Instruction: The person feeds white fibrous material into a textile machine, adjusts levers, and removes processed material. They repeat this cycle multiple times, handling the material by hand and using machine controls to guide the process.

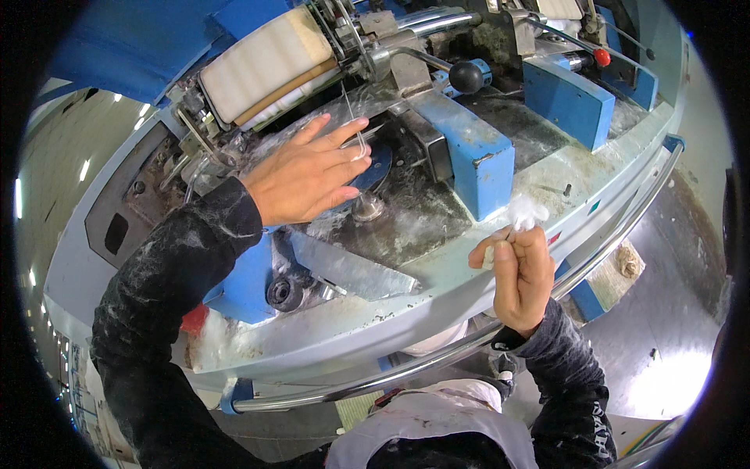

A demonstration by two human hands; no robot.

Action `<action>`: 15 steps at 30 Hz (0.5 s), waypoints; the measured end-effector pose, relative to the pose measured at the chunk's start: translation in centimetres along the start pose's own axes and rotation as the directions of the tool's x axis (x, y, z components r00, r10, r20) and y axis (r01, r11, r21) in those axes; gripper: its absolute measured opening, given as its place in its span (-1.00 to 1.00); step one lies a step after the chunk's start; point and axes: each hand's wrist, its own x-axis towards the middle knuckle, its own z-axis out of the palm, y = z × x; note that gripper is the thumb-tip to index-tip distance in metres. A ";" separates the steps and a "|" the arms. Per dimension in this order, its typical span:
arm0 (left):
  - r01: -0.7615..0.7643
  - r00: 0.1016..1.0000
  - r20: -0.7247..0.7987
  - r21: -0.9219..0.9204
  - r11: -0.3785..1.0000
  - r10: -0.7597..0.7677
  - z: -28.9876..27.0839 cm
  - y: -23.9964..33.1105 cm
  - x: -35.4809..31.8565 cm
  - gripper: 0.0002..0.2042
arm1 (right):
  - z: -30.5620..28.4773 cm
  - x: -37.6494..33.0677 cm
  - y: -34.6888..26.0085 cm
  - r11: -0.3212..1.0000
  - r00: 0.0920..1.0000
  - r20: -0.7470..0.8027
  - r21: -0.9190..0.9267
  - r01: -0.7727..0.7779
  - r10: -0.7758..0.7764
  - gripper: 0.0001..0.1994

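In the head view I have the left hand [308, 173] stretched over the machine, fingers splayed, its grip wide; a thin white strand [359, 144] reaches its fingertips, though I cannot tell from here whether any finger pinches it. The right hand [521, 273] is curled, its grip closed on a tuft of white fluff [528, 211] that billows, cottony, above the fingers, near the machine's smooth pale rim [375, 328]. Beyond the left hand I make out a broad cream-coloured roller [269, 62] with a slim brown bar [285, 92] alongside. To the right stand a boxy blue block [473, 152] with worn edges and a glossy, round black knob [466, 77]. Lint dusts the dark metal bed [414, 227] and black sleeves [137, 313].
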 end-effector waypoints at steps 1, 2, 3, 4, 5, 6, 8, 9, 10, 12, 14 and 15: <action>-0.051 0.998 -0.039 -0.014 0.999 0.051 -0.3 0.4 0.1 -0.70 | 0.1 0.0 0.0 1.000 1.000 0.000 0.010 -0.007 0.007 -0.90; -0.072 0.978 -0.206 -0.120 0.990 0.046 -0.4 1.0 0.4 -0.84 | 0.1 0.0 0.0 1.000 1.000 0.004 0.026 -0.013 0.013 -0.90; -0.029 0.973 -0.229 -0.243 0.970 -0.028 -0.5 1.5 0.7 -0.88 | 0.1 0.0 0.0 1.000 1.000 0.019 0.005 -0.012 0.012 -0.94; 0.009 0.965 -0.242 -0.364 0.932 -0.104 -0.4 2.0 1.0 -0.89 | 0.1 0.0 0.0 1.000 0.999 0.036 -0.011 -0.009 0.009 -0.97; 0.067 0.951 -0.234 -0.483 0.873 -0.202 -0.3 2.5 1.3 -0.86 | 0.0 0.0 0.0 1.000 0.999 0.045 -0.015 -0.007 0.008 -0.98; 0.083 0.897 -0.333 -0.522 0.849 -0.292 0.0 3.5 1.4 -0.79 | -0.1 0.0 0.0 0.999 0.998 0.055 -0.038 0.000 0.002 -0.98; 0.183 0.795 -0.185 -0.835 0.519 -0.578 0.6 5.4 1.3 -0.74 | -0.2 0.0 0.0 0.999 0.998 0.059 -0.052 -0.010 0.013 -0.98; 0.186 0.733 -0.078 -0.932 0.310 -0.675 0.7 6.2 1.1 -0.71 | -0.2 0.0 0.0 0.999 0.998 0.067 -0.052 -0.002 0.005 -0.98; 0.201 0.696 0.032 -0.968 0.152 -0.718 0.5 6.9 0.9 -0.67 | -0.2 0.0 0.0 0.999 0.998 0.066 -0.049 -0.010 0.014 -0.98; 0.224 0.660 0.287 -0.957 -0.183 -0.695 -0.7 8.7 0.1 -0.67 | -0.2 0.0 -0.1 0.998 0.997 0.069 -0.054 -0.014 0.018 -0.97; 0.294 0.646 0.531 -0.836 -0.463 -0.548 -2.5 10.7 -0.5 -0.68 | -0.2 0.0 -0.2 0.998 0.998 0.065 -0.067 -0.010 0.014 -0.96; 0.413 0.578 0.685 -0.715 -0.564 -0.444 -3.3 11.7 -0.8 -0.69 | -0.2 0.0 -0.2 0.998 0.997 0.070 -0.069 -0.008 0.013 -0.96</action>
